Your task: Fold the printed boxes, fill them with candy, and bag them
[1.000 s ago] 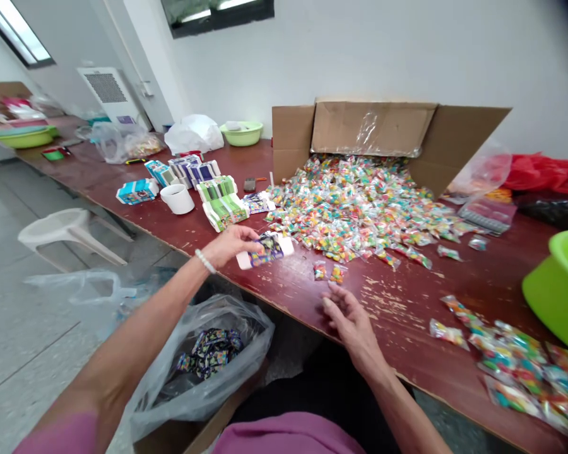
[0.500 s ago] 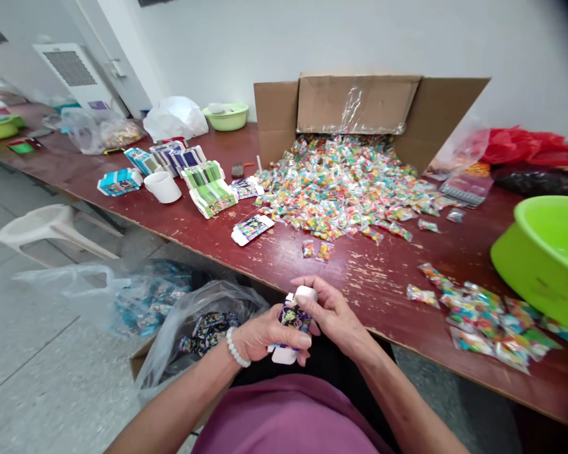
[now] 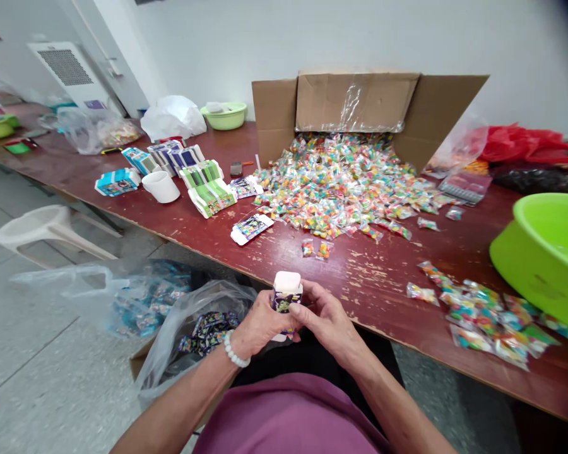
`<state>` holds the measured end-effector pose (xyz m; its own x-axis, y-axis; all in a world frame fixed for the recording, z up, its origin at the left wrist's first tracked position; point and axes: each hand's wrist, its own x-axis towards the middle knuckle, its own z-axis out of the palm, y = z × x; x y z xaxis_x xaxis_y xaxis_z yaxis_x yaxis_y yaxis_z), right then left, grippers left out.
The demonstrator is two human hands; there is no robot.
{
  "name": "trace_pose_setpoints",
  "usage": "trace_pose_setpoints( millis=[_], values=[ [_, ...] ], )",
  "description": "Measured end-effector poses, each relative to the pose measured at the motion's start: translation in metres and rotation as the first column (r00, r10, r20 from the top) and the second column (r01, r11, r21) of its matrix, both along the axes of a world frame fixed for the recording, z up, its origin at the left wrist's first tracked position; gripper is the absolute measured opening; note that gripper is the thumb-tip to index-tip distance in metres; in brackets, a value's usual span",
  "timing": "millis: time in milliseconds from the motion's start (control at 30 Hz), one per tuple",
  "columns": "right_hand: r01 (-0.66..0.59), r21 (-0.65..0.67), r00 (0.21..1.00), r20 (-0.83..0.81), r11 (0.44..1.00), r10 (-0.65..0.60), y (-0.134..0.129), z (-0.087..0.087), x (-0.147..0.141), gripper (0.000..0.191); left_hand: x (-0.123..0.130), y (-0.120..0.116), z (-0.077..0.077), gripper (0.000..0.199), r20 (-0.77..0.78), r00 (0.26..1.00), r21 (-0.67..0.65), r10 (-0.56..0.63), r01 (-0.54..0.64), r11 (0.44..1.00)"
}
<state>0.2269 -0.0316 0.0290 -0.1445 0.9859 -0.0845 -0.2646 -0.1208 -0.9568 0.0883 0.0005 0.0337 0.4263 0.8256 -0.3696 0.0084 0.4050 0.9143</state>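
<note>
A small dark patterned box with a raised white flap is held between both hands over my lap, by the table's front edge. My left hand, with a pale bead bracelet at the wrist, wraps its left side. My right hand grips it from the right, thumb across its front. Just beyond lie two candy packets and a flattened patterned box. A big heap of wrapped candies spills from an open cardboard box.
Green cartons and a white cup stand at left. More packets lie right, beside a large green basin. Below the table edge, at left, a clear bag holds dark packets, near a white stool.
The box has tipped more upright between my hands and shifted slightly left. My right thumb has moved from the top flap down to the box's front, leaving the white flap exposed.
</note>
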Motion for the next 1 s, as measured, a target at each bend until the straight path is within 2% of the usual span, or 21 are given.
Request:
trace_pose_setpoints(
  millis=[67, 133, 233, 333, 433, 533, 600, 767, 867, 1000],
  values=[
    [0.02, 0.01, 0.999, 0.047, 1.0, -0.02, 0.001, 0.0, -0.002, 0.032, 0.002, 0.0, 0.0, 0.031, -0.006, 1.0, -0.014, 0.011, -0.011, 1.0],
    [0.087, 0.051, 0.988, 0.121, 0.995, -0.092, 0.004, 0.0, -0.002, 0.028, 0.002, 0.001, 0.001, 0.031, -0.004, 1.0, -0.006, 0.016, -0.016, 1.0],
    [0.206, 0.161, 0.932, 0.268, 0.965, -0.244, 0.009, -0.001, 0.004, 0.024, -0.002, 0.005, 0.002, 0.029, -0.009, 1.0, 0.097, -0.021, 0.022, 0.995],
    [0.204, 0.175, 0.9, 0.354, 0.963, -0.254, 0.014, -0.003, 0.013, 0.025, -0.01, 0.008, -0.001, 0.031, 0.029, 0.999, 0.175, -0.015, 0.01, 0.984],
    [0.204, 0.102, 0.941, 0.253, 0.974, -0.224, 0.016, -0.006, 0.014, 0.032, -0.011, 0.004, -0.006, 0.041, 0.055, 0.993, 0.192, 0.108, -0.117, 0.974],
    [0.316, 0.049, 0.941, 0.113, 0.947, -0.32, 0.016, -0.009, 0.008, 0.054, -0.005, -0.004, -0.007, 0.064, 0.071, 0.967, 0.211, 0.243, -0.253, 0.944],
    [0.339, 0.057, 0.936, 0.084, 0.939, -0.343, 0.015, -0.011, 0.004, 0.054, -0.002, -0.007, -0.005, 0.069, 0.059, 0.961, 0.242, 0.269, -0.275, 0.93],
    [0.345, 0.132, 0.931, 0.081, 0.929, -0.357, 0.01, -0.012, 0.003, 0.027, -0.002, -0.006, -0.003, 0.051, -0.037, 0.979, 0.305, 0.2, -0.18, 0.935],
    [0.33, 0.113, 0.928, 0.14, 0.937, -0.344, 0.011, -0.011, 0.01, 0.026, -0.007, -0.004, -0.004, 0.036, -0.028, 0.991, 0.262, 0.129, -0.118, 0.958],
    [0.212, 0.039, 0.966, 0.142, 0.976, -0.216, 0.017, -0.007, 0.023, 0.031, -0.011, -0.003, -0.006, 0.022, -0.042, 0.994, 0.271, 0.098, -0.083, 0.959]
  ],
)
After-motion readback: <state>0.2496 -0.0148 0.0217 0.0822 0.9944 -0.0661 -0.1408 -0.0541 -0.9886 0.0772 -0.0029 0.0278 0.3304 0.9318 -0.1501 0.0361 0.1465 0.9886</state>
